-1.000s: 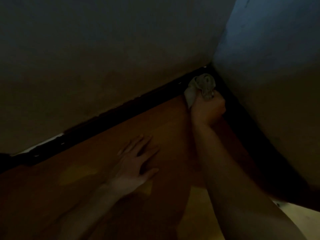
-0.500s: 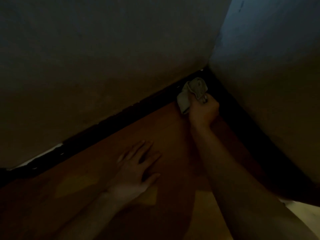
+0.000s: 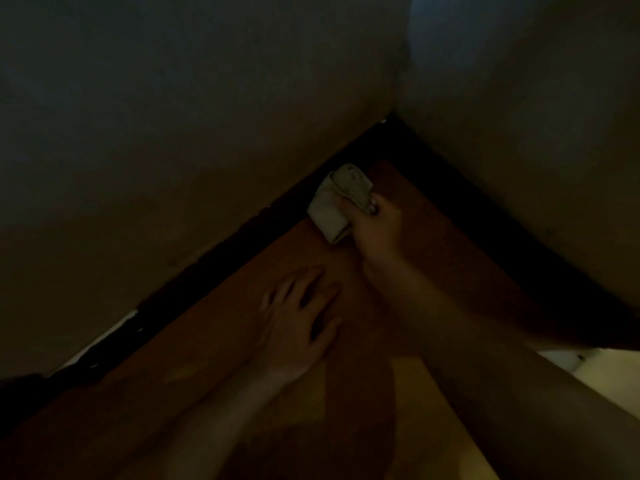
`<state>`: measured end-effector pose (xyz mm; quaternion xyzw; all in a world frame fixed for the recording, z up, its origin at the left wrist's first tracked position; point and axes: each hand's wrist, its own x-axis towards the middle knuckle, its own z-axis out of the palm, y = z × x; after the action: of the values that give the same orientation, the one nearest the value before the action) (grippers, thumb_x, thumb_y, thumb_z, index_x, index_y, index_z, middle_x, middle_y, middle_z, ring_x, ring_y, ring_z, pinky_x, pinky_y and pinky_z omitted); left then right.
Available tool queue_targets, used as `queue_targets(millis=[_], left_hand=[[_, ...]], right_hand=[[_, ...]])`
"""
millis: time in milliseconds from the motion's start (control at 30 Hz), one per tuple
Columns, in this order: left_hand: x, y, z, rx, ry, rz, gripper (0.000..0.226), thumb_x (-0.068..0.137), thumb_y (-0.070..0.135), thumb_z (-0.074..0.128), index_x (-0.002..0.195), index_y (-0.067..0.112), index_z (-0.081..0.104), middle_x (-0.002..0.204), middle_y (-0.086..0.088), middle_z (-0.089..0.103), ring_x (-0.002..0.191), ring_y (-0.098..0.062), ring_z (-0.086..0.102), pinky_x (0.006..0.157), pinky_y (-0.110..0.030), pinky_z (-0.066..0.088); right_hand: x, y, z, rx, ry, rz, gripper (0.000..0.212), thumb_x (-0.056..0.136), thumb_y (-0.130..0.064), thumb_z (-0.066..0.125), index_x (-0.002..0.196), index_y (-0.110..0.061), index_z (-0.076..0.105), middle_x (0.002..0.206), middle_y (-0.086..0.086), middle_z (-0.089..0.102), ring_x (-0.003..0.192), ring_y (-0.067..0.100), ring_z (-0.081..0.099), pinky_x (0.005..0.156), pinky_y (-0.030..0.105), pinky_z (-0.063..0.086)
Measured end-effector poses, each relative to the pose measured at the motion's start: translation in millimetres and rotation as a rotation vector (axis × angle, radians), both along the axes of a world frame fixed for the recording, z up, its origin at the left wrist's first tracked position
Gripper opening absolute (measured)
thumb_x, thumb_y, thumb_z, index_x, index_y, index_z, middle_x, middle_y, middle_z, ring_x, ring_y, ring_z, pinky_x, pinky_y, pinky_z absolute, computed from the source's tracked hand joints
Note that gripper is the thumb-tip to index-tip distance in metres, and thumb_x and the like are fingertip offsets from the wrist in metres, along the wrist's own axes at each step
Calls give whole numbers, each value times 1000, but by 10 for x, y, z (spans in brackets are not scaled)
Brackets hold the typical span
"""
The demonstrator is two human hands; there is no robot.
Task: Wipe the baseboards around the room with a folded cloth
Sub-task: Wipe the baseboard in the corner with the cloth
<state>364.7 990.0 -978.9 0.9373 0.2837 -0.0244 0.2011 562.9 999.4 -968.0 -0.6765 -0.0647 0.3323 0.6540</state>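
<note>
In dim light, a pale, soft, crumpled cloth folded into a thick pad (image 3: 332, 206) lies against the dark, flat baseboard strip (image 3: 221, 263) at the foot of the matte left wall (image 3: 173, 133), just short of the far corner. The right hand (image 3: 375, 230) grasps it with fingers curled round its near-right end, so most of the pad juts out beyond the knuckles toward the far left. The left hand (image 3: 298, 327) rests flat, fingers straight and spread, on the smooth orange-brown floor (image 3: 450, 237), nearer and left of the cloth.
</note>
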Motion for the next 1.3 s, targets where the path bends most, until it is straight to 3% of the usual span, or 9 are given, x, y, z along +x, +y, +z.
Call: queue_targets(millis=[167,400,533,600,700,800,933,1033,1300], left_hand=[[183,214,-7,-51,-102,-209,52,96,47,47,145,28,53,156,-2,42,142,-22,38,112,-49,30],[235,459,-126,-4,-125,-362,56,90,40,52,144,26,54,154,-4,45,142,-23,40,113,-48,32],[268,476,-128,8,-123,-345,58,86,39,52,142,26,57,149,-6,50,136,-24,44,108,-50,37],[249,461,-116,-6,-115,-343,59,84,39,51,141,26,57,148,-7,50,134,-25,45,107,-51,38],[255,478,-135,12,-105,-350,62,81,40,51,141,29,56,148,-6,50,134,-26,43,105,-51,39],[243,495,-159,10,-107,-358,65,78,42,53,142,31,55,150,-4,48,137,-25,42,106,-50,40],[248,507,-192,2,-164,-356,67,74,42,54,140,32,57,149,-3,50,136,-24,44,106,-49,39],[252,510,-242,19,-187,-356,66,73,43,55,139,33,57,149,-3,50,136,-25,46,106,-48,38],[270,537,-306,54,-272,-368,67,74,41,55,140,30,57,149,-3,50,137,-22,41,110,-42,30]], right_hand=[[371,-502,225,51,139,-19,18,78,-14,80,92,-20,71,106,5,73,101,22,69,91,40,56],[622,-1150,950,-67,25,253,27,71,-18,82,95,-21,72,90,-7,76,83,10,73,60,18,55],[592,-1437,1164,-240,-68,280,41,62,-23,84,102,-16,73,98,2,75,91,17,72,75,33,58],[519,-1524,1130,-307,-110,212,30,74,-13,81,103,-11,73,101,6,74,94,21,71,85,42,57],[347,-1515,926,-369,-186,21,11,78,-19,81,84,-24,74,83,-7,75,79,9,71,74,34,58],[190,-1328,620,-425,-254,-250,11,77,-32,81,73,-30,71,74,-13,72,71,3,69,67,28,57],[96,-953,256,-486,-411,-441,19,82,-33,74,74,-16,68,68,-10,65,65,4,63,58,16,46],[126,-669,77,-539,-531,-460,14,85,-30,70,82,-17,69,72,-11,61,68,8,58,53,14,32],[266,-84,-94,-649,-591,-557,22,88,-35,64,95,-15,70,96,8,70,88,25,64,63,27,39]])
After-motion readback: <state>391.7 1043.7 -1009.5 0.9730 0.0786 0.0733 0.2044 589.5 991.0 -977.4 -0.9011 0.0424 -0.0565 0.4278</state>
